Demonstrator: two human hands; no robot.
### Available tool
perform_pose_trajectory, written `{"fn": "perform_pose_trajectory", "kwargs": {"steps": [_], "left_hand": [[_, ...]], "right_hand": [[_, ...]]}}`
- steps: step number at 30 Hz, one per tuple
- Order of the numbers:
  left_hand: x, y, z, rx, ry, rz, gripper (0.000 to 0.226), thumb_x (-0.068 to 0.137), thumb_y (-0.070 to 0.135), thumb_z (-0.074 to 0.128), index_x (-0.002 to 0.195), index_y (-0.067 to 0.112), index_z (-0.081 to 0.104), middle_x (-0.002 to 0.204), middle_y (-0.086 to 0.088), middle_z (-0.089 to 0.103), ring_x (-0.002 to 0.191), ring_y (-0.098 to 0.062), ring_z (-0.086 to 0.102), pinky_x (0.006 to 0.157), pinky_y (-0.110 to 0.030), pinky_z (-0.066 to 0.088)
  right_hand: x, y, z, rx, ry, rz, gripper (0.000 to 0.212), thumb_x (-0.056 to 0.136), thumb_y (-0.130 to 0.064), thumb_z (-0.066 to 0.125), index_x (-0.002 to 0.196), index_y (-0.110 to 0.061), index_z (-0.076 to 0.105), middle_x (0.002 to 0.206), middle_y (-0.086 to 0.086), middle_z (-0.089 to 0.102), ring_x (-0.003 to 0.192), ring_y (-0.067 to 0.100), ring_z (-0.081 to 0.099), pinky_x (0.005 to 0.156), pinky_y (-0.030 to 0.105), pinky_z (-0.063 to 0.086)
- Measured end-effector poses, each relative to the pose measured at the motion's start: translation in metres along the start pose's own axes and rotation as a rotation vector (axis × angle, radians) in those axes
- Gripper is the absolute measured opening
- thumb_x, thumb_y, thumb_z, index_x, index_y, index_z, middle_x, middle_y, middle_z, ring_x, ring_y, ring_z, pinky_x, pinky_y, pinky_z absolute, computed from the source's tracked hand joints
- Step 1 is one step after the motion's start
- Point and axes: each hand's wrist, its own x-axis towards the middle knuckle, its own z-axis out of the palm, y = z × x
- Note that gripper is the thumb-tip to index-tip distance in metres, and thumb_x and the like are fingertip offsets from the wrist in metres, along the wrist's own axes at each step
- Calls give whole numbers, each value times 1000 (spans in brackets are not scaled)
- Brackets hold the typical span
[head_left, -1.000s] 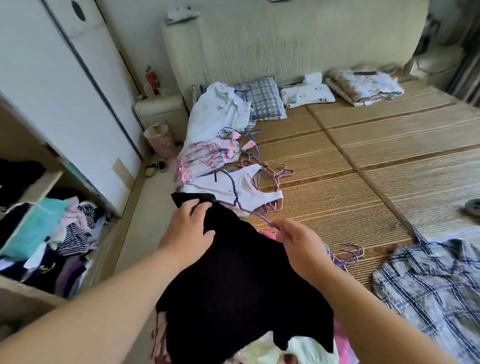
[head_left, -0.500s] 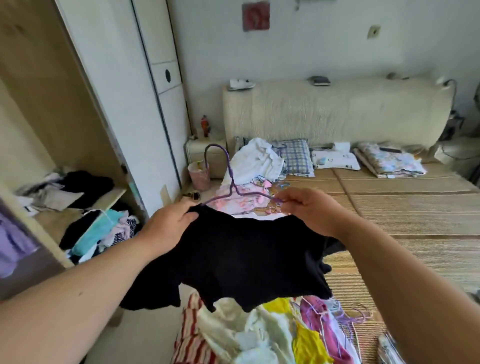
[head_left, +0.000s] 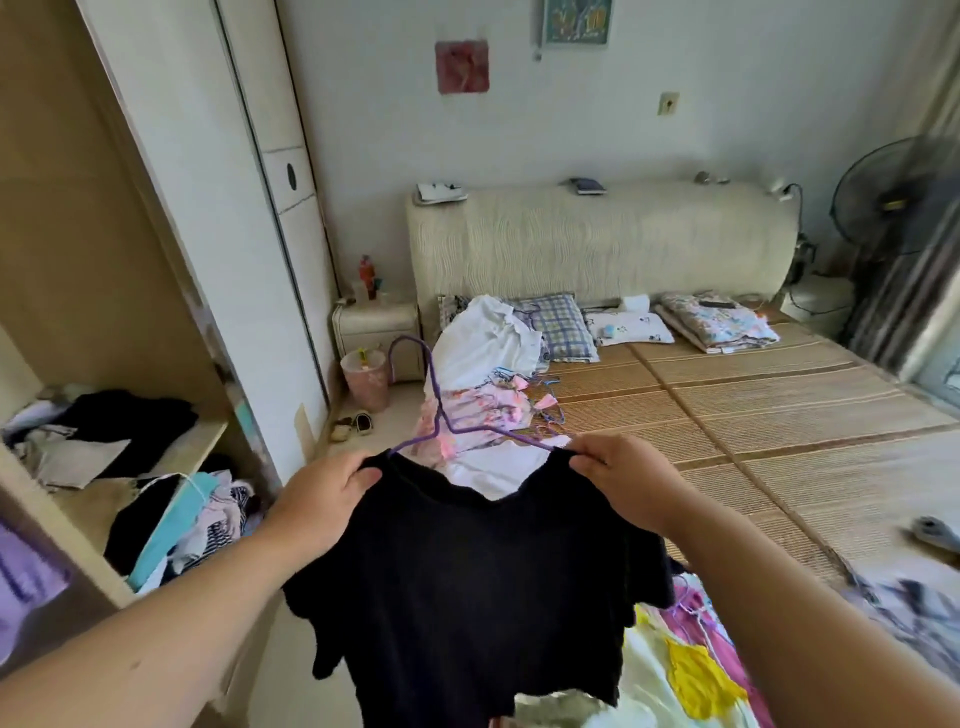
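A black T-shirt (head_left: 467, 587) hangs in front of me on a thin purple wire hanger (head_left: 435, 410), whose hook sticks up above the neckline. My left hand (head_left: 322, 499) grips the shirt's left shoulder. My right hand (head_left: 621, 480) pinches the right shoulder together with the hanger's arm. The shirt's body hangs free over a pile of coloured clothes (head_left: 691, 670) below.
An open wardrobe (head_left: 93, 291) with shelves of crumpled clothes stands on the left. Ahead lies a bed with a woven mat (head_left: 769, 415), white and pink clothes on hangers (head_left: 483, 395), pillows and folded bedding. A pink bin (head_left: 366, 379) and a standing fan (head_left: 893, 213) are nearby.
Both hands have lifted the black shirt on its hanger from the bed up to chest height, and my view has risen from the bed towards the wall.
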Motion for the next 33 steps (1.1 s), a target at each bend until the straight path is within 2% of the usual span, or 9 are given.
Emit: {"fn": "perform_pose_trajectory", "kwargs": {"steps": [6, 9, 12, 16, 21, 25, 27, 30, 33], "left_hand": [[7, -92, -70, -61, -32, 2, 16, 96, 30, 52, 81, 38, 53, 76, 17, 58, 80, -13, 57, 61, -23, 35], [16, -128, -97, -31, -34, -70, 10, 96, 36, 49, 94, 33, 58, 86, 12, 64, 83, -11, 60, 62, -25, 39], [27, -156, -113, 42, 4, -110, 22, 96, 38, 49, 110, 26, 60, 96, 11, 62, 85, -10, 54, 67, -27, 36], [51, -180, -121, -22, 47, -127, 34, 97, 36, 47, 128, 27, 57, 121, 6, 59, 108, -14, 52, 84, -26, 35], [99, -204, -123, -20, -9, -121, 22, 98, 29, 46, 113, 29, 61, 105, 6, 64, 101, -18, 58, 79, -29, 43], [169, -220, -114, 30, -15, -84, 13, 96, 32, 48, 97, 38, 60, 84, 19, 59, 78, -1, 53, 61, -19, 35], [213, -224, -103, 36, -45, -45, 13, 96, 30, 48, 95, 38, 59, 82, 20, 56, 77, -2, 51, 60, -18, 32], [294, -229, -81, 10, -114, 6, 15, 96, 27, 49, 98, 32, 62, 90, 13, 59, 89, -11, 54, 64, -21, 33], [362, -231, -72, -7, -148, 17, 13, 95, 30, 50, 94, 36, 62, 87, 18, 59, 84, -7, 53, 62, -15, 33]], "right_hand": [[32, -90, 63, 6, 66, -4, 21, 94, -23, 51, 108, -20, 66, 94, -6, 62, 93, 17, 56, 67, 21, 32], [59, -116, 87, 49, 65, 15, 17, 93, -25, 51, 102, -23, 66, 87, -7, 61, 84, 15, 55, 59, 9, 32], [83, -133, 110, 62, 66, 44, 14, 93, -26, 51, 96, -25, 64, 83, -4, 63, 80, 18, 56, 57, 19, 35], [114, -148, 134, 48, 82, 43, 13, 92, -25, 52, 97, -22, 64, 85, -2, 64, 80, 19, 55, 58, 24, 34], [156, -154, 154, 49, 46, 62, 20, 91, -28, 55, 108, -29, 65, 88, -10, 59, 88, 15, 55, 68, 24, 36], [211, -141, 164, -51, -24, 110, 23, 93, -33, 50, 112, -35, 63, 103, -8, 66, 97, 17, 58, 83, 33, 44], [244, -127, 168, -82, -38, 158, 23, 94, -32, 50, 113, -32, 62, 108, -4, 66, 103, 22, 58, 89, 37, 44], [305, -100, 170, -71, -56, 206, 25, 94, -27, 51, 116, -23, 63, 109, 3, 66, 102, 25, 58, 76, 26, 40], [361, -84, 162, -55, -31, 231, 24, 93, -23, 53, 114, -20, 65, 96, 0, 64, 98, 23, 59, 67, 23, 30]]}}
